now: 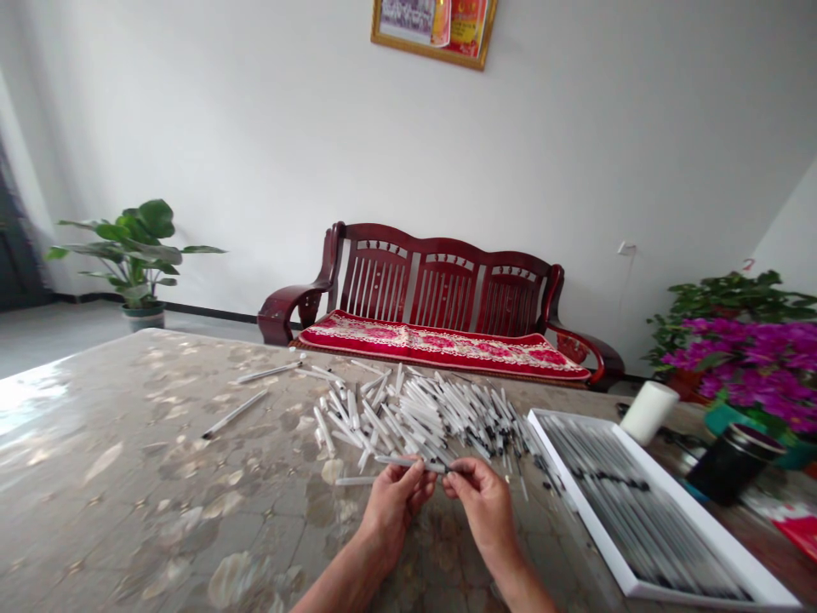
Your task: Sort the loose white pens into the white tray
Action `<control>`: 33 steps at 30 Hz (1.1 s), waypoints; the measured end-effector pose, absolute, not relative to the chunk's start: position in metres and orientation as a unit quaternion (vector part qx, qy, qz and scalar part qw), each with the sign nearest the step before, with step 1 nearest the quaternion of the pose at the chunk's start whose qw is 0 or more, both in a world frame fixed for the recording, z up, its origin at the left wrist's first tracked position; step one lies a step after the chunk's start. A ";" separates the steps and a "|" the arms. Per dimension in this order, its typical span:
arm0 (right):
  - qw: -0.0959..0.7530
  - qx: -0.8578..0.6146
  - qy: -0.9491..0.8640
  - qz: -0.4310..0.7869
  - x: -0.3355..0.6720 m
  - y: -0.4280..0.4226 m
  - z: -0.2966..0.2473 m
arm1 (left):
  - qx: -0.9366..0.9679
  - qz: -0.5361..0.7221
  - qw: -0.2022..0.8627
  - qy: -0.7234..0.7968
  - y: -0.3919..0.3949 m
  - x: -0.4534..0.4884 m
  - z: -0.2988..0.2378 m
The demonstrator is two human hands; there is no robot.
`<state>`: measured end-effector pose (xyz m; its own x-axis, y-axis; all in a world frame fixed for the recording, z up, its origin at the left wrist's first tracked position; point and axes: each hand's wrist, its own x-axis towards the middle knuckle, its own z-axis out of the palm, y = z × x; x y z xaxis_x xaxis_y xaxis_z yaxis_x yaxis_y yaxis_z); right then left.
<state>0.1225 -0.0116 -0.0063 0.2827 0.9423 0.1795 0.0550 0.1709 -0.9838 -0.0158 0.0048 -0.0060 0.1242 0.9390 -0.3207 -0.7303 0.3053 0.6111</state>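
Note:
My left hand [394, 501] and my right hand [483, 494] meet low at the centre of a patterned table [128, 477]. Both are pinched on one white pen [414, 463] that lies level between them, the left on its barrel, the right at its dark tip end. Just beyond the hands spreads a large heap of white pens and pen parts [421, 413]. A short white piece [355, 481] lies on the table left of my left hand. To the right sits a white tray [644, 587] filled with rows of pens.
Two single pens [235, 414] [268, 372] lie apart on the table's left. A white cup [648, 412] and a black jar [729, 463] stand behind the tray, near purple flowers [759, 362]. A red wooden bench [440, 302] and a potted plant [135, 255] stand by the wall.

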 end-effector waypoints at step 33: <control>0.436 -0.580 -0.667 0.168 0.135 -0.014 -0.017 | 0.217 0.561 0.721 0.344 -0.002 -0.011 -0.009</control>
